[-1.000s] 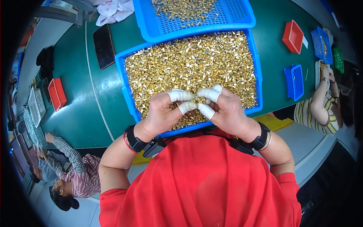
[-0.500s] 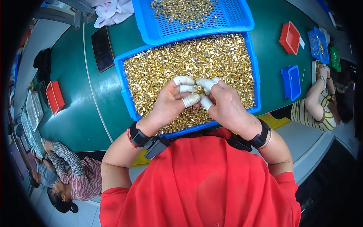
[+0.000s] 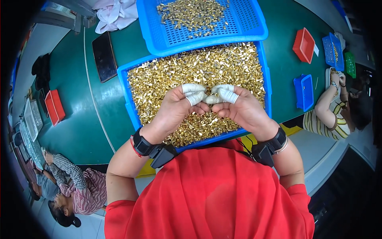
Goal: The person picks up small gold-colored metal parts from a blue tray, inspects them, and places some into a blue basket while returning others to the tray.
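Observation:
A blue tray (image 3: 267,87) is filled with small gold-coloured metal fittings (image 3: 163,73), some plainly hollow. Over its middle, my left hand (image 3: 177,105) and my right hand (image 3: 244,105) meet almost fingertip to fingertip, with white finger cots on several fingers. The left thumb and forefinger are pinched together; a small metal fitting seems to be between them, mostly covered. My right thumb and forefinger are also pinched, around a small gold fitting (image 3: 215,95) that shows in part.
Beyond the tray, a blue perforated basket (image 3: 246,38) holds more fittings and overlaps its far edge. A dark phone-like slab (image 3: 104,57) lies left on the green table (image 3: 75,95). Red bins (image 3: 54,106) and a blue bin (image 3: 304,92) stand at the sides. Co-workers sit left and right.
My hands have turned slightly and drawn a little apart at the fingertips, still pinching. The view has shifted slightly, so the tray appears lower.

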Available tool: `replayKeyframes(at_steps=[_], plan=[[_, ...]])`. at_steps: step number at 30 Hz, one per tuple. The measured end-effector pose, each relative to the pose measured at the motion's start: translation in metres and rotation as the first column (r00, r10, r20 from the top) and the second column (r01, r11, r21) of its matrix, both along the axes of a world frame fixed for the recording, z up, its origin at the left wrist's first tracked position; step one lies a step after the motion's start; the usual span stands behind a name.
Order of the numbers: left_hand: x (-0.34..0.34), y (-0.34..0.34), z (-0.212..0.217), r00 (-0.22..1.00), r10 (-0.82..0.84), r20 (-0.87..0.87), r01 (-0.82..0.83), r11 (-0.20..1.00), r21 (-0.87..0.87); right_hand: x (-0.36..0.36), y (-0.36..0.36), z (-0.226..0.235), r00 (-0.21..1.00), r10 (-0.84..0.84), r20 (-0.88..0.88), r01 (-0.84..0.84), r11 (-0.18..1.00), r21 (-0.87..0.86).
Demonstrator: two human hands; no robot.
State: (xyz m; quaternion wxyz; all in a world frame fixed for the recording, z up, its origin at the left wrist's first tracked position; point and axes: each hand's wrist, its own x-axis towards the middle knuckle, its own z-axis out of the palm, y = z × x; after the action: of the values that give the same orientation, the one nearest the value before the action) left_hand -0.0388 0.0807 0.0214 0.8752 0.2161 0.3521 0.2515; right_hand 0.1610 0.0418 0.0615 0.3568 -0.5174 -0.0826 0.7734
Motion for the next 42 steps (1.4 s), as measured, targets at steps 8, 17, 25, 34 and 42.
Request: replayKeyframes(at_steps=[8,17,25,34,42], plan=[[0.001,0.007,0.002,0.999,0.007,-0.034,-0.007,1.0,0.009,0.002,0.01,0.0,0.999,0.032,0.04,-0.032,0.999,0.001],[0.034,0.081,0.047,0.902,0.41,-0.136,-0.264,0.773,0.577,0.005,0.105,0.018,0.701,-0.355,0.618,-0.274,0.667,0.693],[0.002,0.007,-0.006,0.809,0.235,-0.539,0.208,0.743,0.636,0.014,0.007,-0.032,0.457,0.182,0.871,-0.724,0.645,0.245],[0.013,-0.012,-0.008,0.495,0.395,-0.774,0.628,0.453,0.632,0.002,0.001,-0.052,0.275,-0.062,0.959,-0.879,0.388,0.277],[0.012,-0.003,-0.007,0.453,0.452,-0.768,0.649,0.424,0.632,0.002,0.057,-0.003,0.495,-0.371,0.786,-0.605,0.501,0.618]])
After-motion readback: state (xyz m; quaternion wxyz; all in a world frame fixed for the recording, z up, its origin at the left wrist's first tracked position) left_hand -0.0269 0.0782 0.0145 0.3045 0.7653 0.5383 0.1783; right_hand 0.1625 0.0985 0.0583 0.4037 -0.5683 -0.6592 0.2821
